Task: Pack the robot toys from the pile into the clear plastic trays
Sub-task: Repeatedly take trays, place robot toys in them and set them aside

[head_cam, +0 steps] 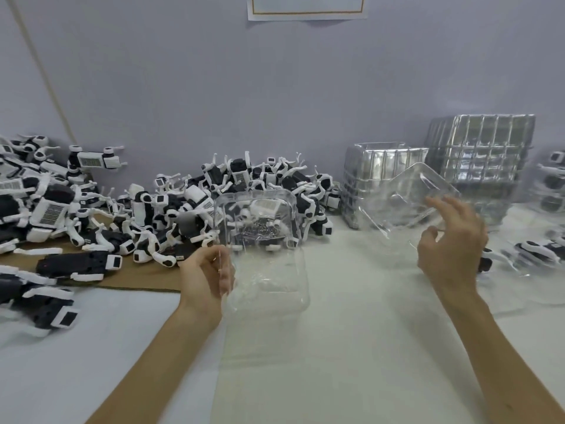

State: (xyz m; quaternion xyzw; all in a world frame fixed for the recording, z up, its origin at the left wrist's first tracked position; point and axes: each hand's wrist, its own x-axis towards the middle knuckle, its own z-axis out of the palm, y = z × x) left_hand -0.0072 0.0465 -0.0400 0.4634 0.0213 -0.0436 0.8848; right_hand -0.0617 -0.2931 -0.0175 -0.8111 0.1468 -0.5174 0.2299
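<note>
Two clear plastic trays are up in the air, one in each of my hands. My left hand (208, 276) pinches the left rim of the first tray (269, 270), with thumb and fingers curled on the thin edge. This tray hangs above the white table (336, 362), and through its upper part I see the pile of robot toys (244, 179), black and white, lying just behind it. My right hand (452, 240) holds the second tray (406, 194) at its right corner, fingers half bent and spread, thumb below; this tray is tilted and blurred. Behind it two stacks of trays (480, 148) stand near the wall. Another heap of toys (46, 209) lies at the left, partly on brown cardboard (146, 276)
</note>
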